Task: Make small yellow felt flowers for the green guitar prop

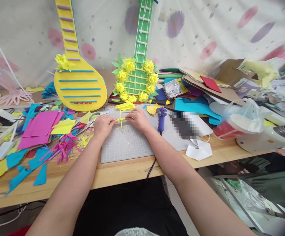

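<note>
Above the grey cutting mat [130, 147], a thin yellow paper strip [118, 120] stretches between my two hands. My left hand [103, 126] pinches one end, and my right hand [137, 118] pinches the other. Another narrow yellow strip [121, 126] crosses it at the middle, running away from me; whether they are joined I cannot tell. Just beyond lie folded yellow paper pieces [125, 105]. A pair of scissors [93, 118] rests left of my left hand. To the right of my right hand stands a purple glue gun [161, 119].
A yellow guitar-shaped craft [80, 85] and a green one with yellow flowers [138, 78] lean at the back. Magenta sheets [40, 127] and scraps cover the left side. Cardboard [211, 87], a white mask [198, 150] and a bagged cup [235, 124] are on the right.
</note>
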